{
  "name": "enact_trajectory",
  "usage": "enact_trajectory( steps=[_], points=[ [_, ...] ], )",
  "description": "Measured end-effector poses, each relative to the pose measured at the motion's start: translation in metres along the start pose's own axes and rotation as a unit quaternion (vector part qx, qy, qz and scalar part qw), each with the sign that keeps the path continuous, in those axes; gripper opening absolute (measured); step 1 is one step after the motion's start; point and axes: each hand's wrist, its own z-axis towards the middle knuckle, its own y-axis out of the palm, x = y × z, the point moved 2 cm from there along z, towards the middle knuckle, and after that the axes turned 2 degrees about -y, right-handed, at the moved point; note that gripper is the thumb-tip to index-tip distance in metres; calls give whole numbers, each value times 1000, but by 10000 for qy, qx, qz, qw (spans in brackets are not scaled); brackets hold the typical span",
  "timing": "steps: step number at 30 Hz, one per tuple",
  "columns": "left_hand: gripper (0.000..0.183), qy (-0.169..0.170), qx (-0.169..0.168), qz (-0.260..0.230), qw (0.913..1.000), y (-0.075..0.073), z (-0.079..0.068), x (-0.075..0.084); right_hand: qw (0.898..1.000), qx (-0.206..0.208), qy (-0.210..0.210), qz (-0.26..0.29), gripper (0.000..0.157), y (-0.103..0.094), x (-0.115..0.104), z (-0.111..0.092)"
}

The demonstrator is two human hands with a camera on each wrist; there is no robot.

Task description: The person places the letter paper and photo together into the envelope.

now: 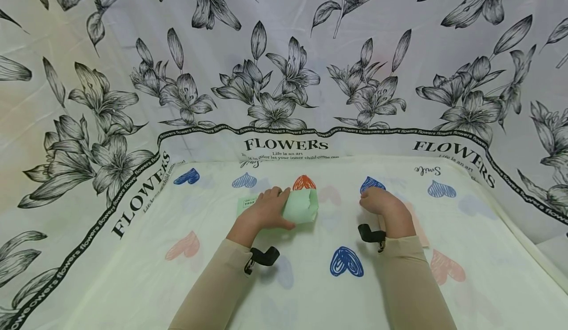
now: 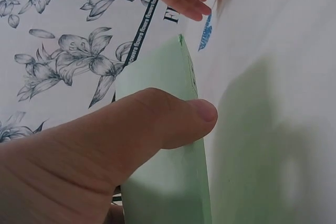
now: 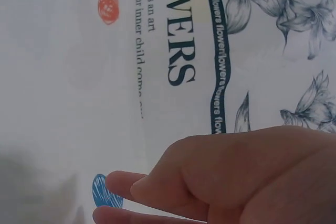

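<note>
My left hand (image 1: 266, 209) grips a light green paper box (image 1: 302, 206) low over the bed-like surface. The thumb lies along its near side, seen close up in the left wrist view across the green panel (image 2: 163, 182). At the box's right end is an open, uneven edge; a small printed label (image 1: 249, 203) shows on green paper to the left of the hand. My right hand (image 1: 383, 209) is apart from the box, to its right, holding nothing; its fingers hang loosely bent in the right wrist view, over a blue printed heart (image 3: 107, 192).
A pale pink flat piece (image 1: 419, 225) lies partly hidden under the right forearm. White cloth (image 1: 310, 290) printed with hearts covers the surface. Behind it hangs a flower-printed curtain (image 1: 328, 108) with a black lettered band. Each wrist wears a black camera mount (image 1: 265, 257).
</note>
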Motion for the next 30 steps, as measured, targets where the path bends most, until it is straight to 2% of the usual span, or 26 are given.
enact_trajectory(
  steps=[9,13,16,20,25,30],
  points=[
    [108,-48,-52,-40,10000,1,-1,-1,9990,15,277,353,46,-5,19,-11],
    [108,-22,-42,9,10000,0,0,-2,9926,71,637,1032,50,-9,31,-21],
    [108,-7,-45,48,10000,0,1,-3,9867,117,969,1302,52,-11,40,-28],
    [108,-14,-65,10,10000,0,1,-3,9837,117,1170,1357,50,-13,56,-29],
    [108,-15,-112,-21,9999,0,1,-3,9855,125,1181,1212,45,-18,78,-25],
    [108,-38,-104,-32,9999,-1,1,-4,9821,219,1294,1349,47,-20,91,-25]
  ],
)
